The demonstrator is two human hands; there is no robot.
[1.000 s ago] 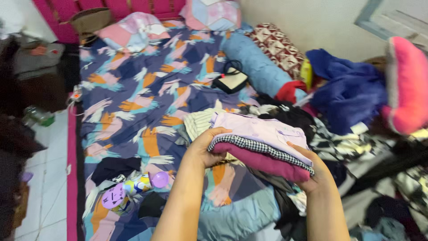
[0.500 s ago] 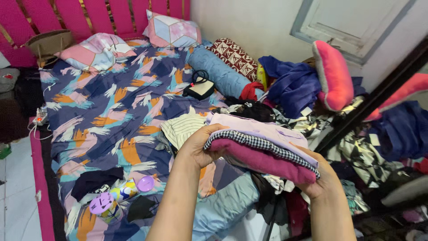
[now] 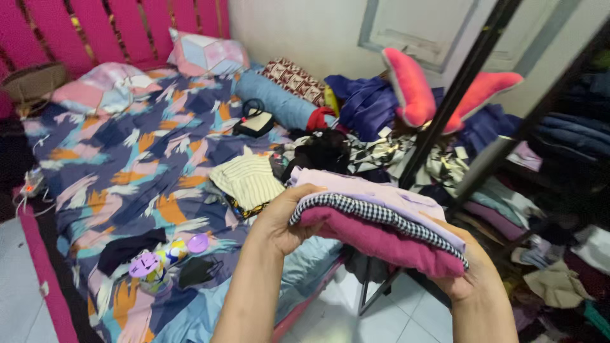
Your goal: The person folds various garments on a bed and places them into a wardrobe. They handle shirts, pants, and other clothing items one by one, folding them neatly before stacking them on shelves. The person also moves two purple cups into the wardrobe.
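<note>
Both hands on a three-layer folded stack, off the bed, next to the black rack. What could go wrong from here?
1. The stack is held only at its ends by the left hand and right hand; its middle is unsupported and could sag or unfold.
2. It tilts down to the right, so the lilac top layer might slide off.
3. The black rack bars stand close behind; the stack could snag on them.
</note>
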